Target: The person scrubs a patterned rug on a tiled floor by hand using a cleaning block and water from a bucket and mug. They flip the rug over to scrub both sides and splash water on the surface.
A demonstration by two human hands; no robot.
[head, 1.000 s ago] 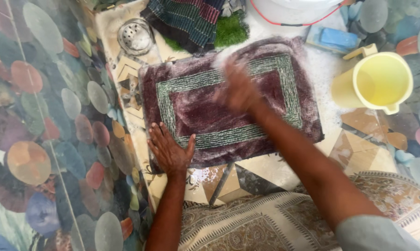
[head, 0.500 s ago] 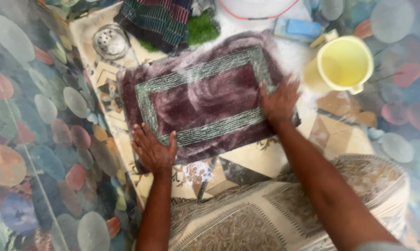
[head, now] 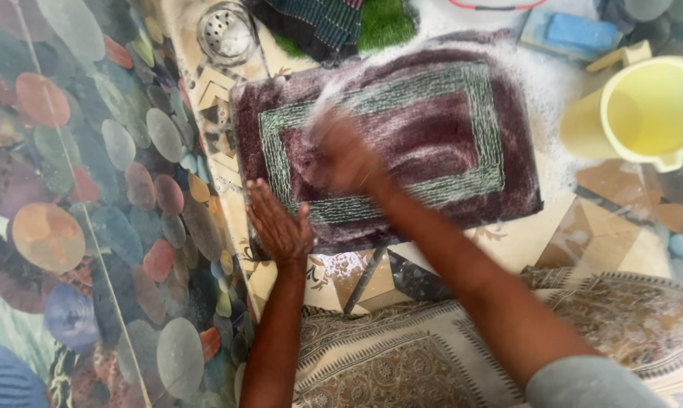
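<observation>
The left hand (head: 279, 224) lies flat with fingers together on the near left corner of a sudsy maroon mat (head: 432, 143) spread on the tiled floor (head: 523, 242), while the blurred right hand (head: 347, 156) presses open-palmed on its middle, a yellow jug (head: 635, 113) just beside.

A maroon mat (head: 432, 143) with a green border lies soapy on the tiled floor (head: 523, 242). The left hand (head: 279, 225) presses flat on the mat's near-left corner, and the blurred right hand (head: 347, 155) lies on its left half. A yellow jug (head: 636, 113) stands just right of the mat.
</observation>
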